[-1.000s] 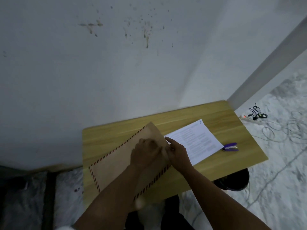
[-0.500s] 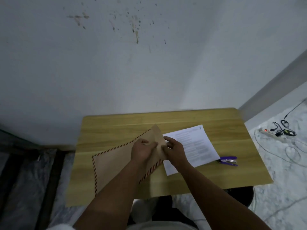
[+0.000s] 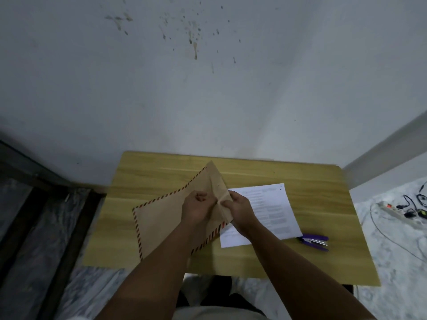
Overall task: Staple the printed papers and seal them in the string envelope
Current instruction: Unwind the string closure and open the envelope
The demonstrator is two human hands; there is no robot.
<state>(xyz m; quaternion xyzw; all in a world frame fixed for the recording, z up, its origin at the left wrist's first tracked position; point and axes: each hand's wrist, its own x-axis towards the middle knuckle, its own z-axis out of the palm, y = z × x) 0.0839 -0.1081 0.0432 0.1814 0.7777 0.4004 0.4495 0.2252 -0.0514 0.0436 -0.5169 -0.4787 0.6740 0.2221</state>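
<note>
A brown envelope with a red-and-black striped border lies slanted on the wooden table, its flap end raised toward the wall. My left hand and my right hand both pinch the envelope near its flap end, close together. The printed papers lie flat to the right, partly under my right hand and the envelope's corner. A purple stapler rests at the papers' lower right corner, untouched.
The table stands against a stained white wall. A power strip with cables lies on the marble floor at the right. A dark strip of floor runs along the left.
The envelope's flap end has lifted off the table between my hands, and both hands now pinch it. The camera view has shifted left and down.
</note>
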